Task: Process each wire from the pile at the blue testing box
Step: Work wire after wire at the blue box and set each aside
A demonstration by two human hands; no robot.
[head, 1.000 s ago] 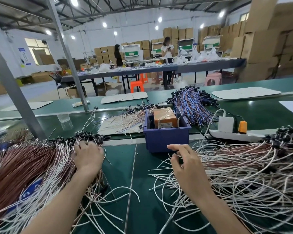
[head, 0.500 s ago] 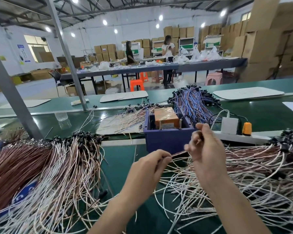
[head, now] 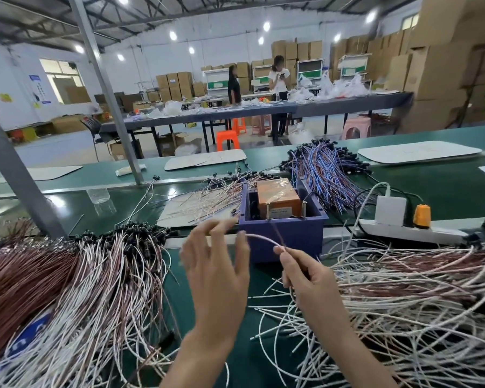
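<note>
Head view: R hand (head: 305,275) pinched one white wire (head: 263,238) just in front of the blue testing box (head: 283,233), mid desk (head: 445,191). Wire arched left to L hand (head: 216,264), fingers spread, one tip touching its end. Risk, imo: w/ only one pinch the free end could spring off & miss the box, or loops in the right pile (head: 403,289) could snag & drag extras.

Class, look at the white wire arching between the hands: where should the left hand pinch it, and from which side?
Likely best near its left end, from the left: the right hand pinches the right end, and the white wire arches clear of the wire pile before the blue testing box.
</note>
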